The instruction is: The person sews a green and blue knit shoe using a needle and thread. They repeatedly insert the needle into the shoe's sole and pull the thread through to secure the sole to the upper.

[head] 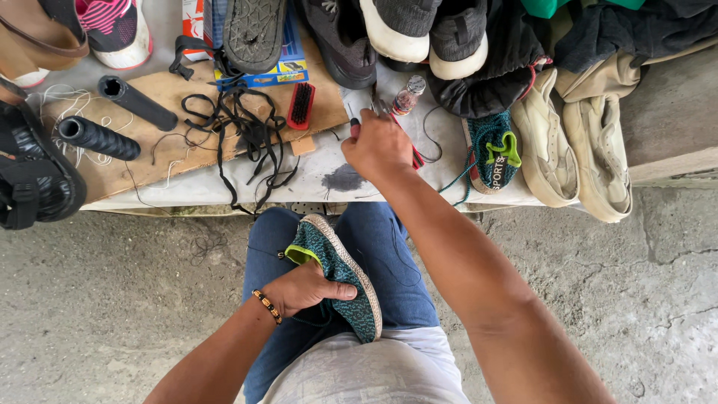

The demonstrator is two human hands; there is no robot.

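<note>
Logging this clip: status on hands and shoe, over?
Left hand grips teal shoe on lap. Right hand on red-handled tool at bench. Black laces nearby.

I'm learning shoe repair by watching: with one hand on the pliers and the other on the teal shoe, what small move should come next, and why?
Probably close the right hand on the red-handled pliers and lift them off the bench. That hand already rests on them there, while the left hand grips the teal shoe on the lap, sole edge turned up. No tool is at the shoe yet.
</note>
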